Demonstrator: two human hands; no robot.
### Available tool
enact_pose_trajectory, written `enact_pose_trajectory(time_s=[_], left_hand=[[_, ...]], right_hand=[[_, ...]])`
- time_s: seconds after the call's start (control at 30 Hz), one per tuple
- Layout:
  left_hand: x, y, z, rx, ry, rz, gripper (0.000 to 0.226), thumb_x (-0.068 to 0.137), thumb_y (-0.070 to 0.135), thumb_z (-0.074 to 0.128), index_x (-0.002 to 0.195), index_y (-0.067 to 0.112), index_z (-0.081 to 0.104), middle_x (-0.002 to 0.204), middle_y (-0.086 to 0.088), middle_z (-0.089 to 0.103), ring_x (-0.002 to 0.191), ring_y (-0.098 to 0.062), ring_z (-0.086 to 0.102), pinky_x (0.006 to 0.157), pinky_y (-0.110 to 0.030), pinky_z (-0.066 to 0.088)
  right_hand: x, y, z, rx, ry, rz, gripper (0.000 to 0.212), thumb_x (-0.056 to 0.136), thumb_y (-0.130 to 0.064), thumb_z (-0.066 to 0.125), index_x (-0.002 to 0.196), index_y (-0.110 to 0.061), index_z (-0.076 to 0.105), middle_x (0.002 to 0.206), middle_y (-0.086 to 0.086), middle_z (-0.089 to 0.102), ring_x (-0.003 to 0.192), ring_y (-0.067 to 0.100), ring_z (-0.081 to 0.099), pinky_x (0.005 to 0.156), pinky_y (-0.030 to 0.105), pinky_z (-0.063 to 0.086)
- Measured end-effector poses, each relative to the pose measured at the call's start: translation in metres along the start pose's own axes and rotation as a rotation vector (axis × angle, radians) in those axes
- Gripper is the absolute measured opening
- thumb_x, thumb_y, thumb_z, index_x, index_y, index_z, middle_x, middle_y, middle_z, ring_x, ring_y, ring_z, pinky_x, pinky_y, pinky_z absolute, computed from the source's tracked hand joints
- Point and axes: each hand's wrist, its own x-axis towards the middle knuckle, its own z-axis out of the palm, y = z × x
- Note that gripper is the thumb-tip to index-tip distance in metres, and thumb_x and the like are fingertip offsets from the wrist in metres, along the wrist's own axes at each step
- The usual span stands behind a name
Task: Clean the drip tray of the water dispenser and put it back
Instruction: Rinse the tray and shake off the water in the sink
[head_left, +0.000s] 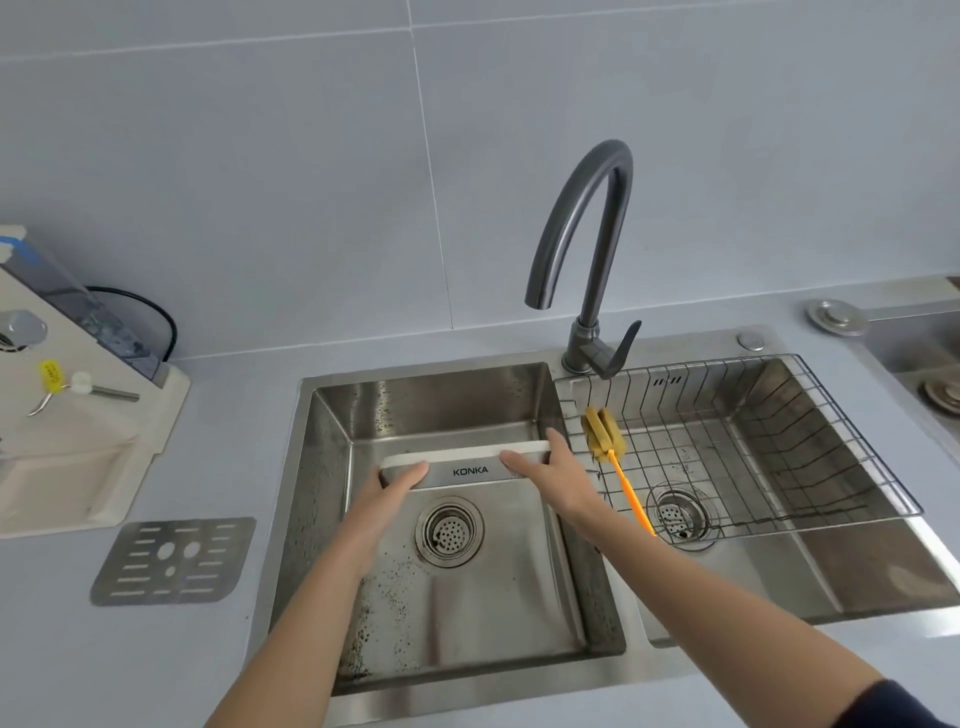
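Drip tray (467, 470) is held over the left sink basin (332, 467), long axis running left to right, tipped on edge. Left hand (395, 486) is closed on its left end, right hand (545, 467) on its right end. Faucet (582, 249) spout hangs behind and right of it; grate (174, 561) lies on the surface to the left.

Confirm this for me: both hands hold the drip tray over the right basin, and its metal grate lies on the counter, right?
Not quite. The head view shows both hands, left hand and right hand, holding the drip tray over the left basin. The metal grate does lie on the counter.
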Motion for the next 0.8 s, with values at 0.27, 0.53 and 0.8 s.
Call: enact_pose_trajectory(time_s=[0.27,0.53,0.8], left_hand=[[-0.011,0.018,-0.004,-0.202,0.142,0.288,0.051,0.086,0.058,0.036,0.134,0.043,0.032,0.137,0.001,0.045,0.126,-0.023,0.042,0.106,-0.055,0.032],[-0.03,0.027,-0.004,-0.328,0.001,0.52,0.072,0.075,0.01,0.057,0.141,0.024,0.03,0.137,-0.008,0.048,0.116,-0.018,0.048,0.1,-0.048,0.036],[-0.037,0.023,0.0,-0.43,0.021,0.464,0.054,0.088,0.009,0.041,0.139,0.024,0.034,0.138,0.0,0.048,0.123,-0.018,0.045,0.097,-0.041,0.036]], right_hand=[[-0.01,-0.025,-0.016,0.325,-0.052,-0.134,0.069,0.088,-0.032,0.056,0.145,-0.025,0.019,0.147,-0.006,0.03,0.115,-0.003,0.025,0.096,0.016,0.019],[-0.003,-0.023,-0.027,0.413,0.02,-0.138,0.044,0.094,-0.03,0.045,0.138,-0.028,0.04,0.128,-0.013,0.051,0.104,-0.001,0.053,0.094,0.025,0.045],[-0.01,-0.012,-0.027,0.409,-0.05,-0.184,0.038,0.095,-0.017,0.042,0.132,-0.022,0.047,0.101,-0.023,0.063,0.085,-0.017,0.058,0.069,0.011,0.048]])
